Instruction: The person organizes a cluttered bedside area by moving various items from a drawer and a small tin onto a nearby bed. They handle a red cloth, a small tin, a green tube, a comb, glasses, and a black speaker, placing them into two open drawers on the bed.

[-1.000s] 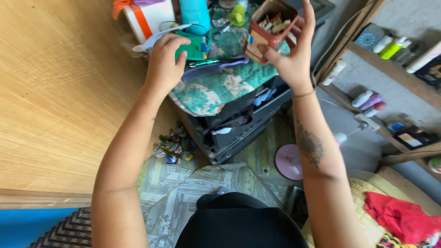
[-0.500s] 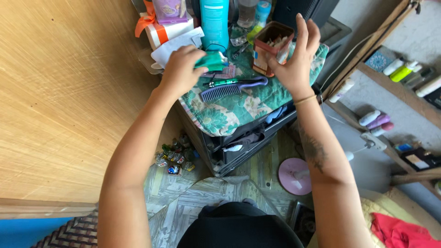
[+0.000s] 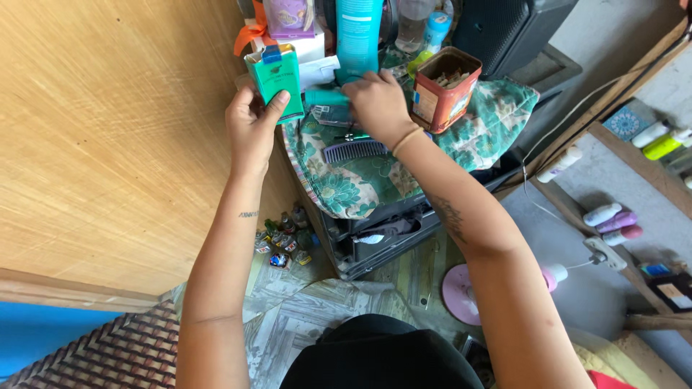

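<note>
The green box (image 3: 274, 81) stands upright in my left hand (image 3: 252, 128), fingers clamped on its sides, at about ten o'clock from the floral cloth (image 3: 375, 173). My right hand (image 3: 375, 104) rests on the cloth, fingers curled together over a teal tube (image 3: 326, 96). A red tin (image 3: 443, 90) sits just beside it at three o'clock, a purple comb (image 3: 355, 151) at six.

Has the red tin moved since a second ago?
Yes. The red tin has come down from the right hand onto the floral cloth.
</note>
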